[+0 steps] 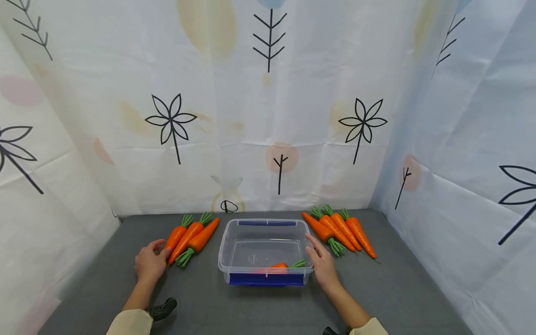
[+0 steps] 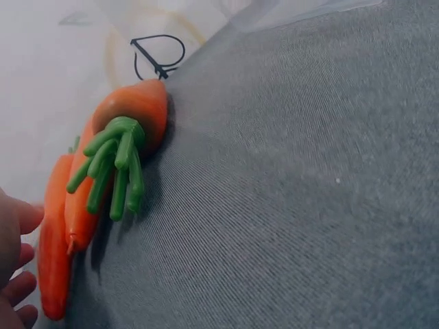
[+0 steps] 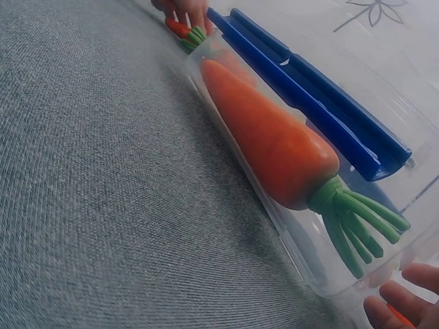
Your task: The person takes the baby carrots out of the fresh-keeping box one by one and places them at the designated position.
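A clear plastic container [image 1: 268, 222] with blue clips stands mid-table, a carrot [image 3: 274, 137] with a green top lying inside along its front wall. My right hand [image 1: 323, 265] rests against the container's right side with its fingers extended. Three carrots lie together to the left; at the leftmost carrot [image 1: 175, 237] is my left hand [image 1: 150, 264], thumb and forefinger apart beside its lower part. In the left wrist view the fingers [image 2: 24, 216] come close to that carrot's side, but contact is hard to make out.
To the right of the container lies a second group of several carrots [image 1: 356, 230], close to my right hand. A grey cloth [image 1: 268, 311] covers the table. Patterned white curtains [image 1: 234, 93] hang behind and on both sides.
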The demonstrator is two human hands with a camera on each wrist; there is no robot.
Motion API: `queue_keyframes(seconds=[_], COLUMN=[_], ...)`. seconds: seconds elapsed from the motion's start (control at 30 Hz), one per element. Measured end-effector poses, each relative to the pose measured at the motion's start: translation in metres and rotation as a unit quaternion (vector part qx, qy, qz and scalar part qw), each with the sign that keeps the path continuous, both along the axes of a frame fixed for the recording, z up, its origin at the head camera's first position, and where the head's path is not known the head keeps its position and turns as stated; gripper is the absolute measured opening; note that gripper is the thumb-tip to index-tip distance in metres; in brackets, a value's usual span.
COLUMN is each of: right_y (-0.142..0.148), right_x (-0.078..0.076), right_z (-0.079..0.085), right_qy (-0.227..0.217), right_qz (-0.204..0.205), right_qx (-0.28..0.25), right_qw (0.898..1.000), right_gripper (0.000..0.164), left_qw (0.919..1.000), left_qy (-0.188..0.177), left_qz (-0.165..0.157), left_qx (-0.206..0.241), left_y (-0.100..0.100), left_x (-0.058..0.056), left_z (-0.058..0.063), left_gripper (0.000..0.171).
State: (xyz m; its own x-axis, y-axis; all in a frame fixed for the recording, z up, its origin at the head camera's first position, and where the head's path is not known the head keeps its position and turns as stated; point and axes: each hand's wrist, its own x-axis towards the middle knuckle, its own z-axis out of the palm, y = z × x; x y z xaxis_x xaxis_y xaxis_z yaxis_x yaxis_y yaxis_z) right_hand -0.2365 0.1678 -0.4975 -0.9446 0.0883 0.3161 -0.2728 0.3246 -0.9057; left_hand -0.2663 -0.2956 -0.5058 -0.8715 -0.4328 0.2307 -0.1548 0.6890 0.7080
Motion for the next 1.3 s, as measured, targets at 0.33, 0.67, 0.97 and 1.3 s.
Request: queue_keyframes(seconds=[0.33, 0.67, 0.97, 1.3], right_y=[0.003, 0.004, 0.002, 0.002], right_x=[-0.002, -0.001, -0.002, -0.001], right_z=[0.002, 0.003, 0.008, 0.007], right_qy=[-0.004, 0.002, -0.006, -0.002], right_qz=[0.009, 0.003, 0.016, 0.023], right_qx=[0.016, 0.032, 0.022, 0.004], right_qw=[1.0, 0.999, 1.0, 1.0], right_gripper=[0.039, 0.038, 0.04, 0.039], left_qw=[0.9992, 0.9874, 0.9484, 0.8962], left_qy=[0.037, 0.059, 0.016, -0.063], left_qz=[-0.002, -0.147, -0.316, -0.438], left_qx=[-0.014, 0.01, 0.011, 0.026], left_y=[0.014, 0.056, 0.11, 0.161], left_x=[-0.002, -0.016, -0.019, -0.03], left_z=[0.03, 0.073, 0.11, 0.109], left_gripper=[0.034, 0.033, 0.033, 0.031])
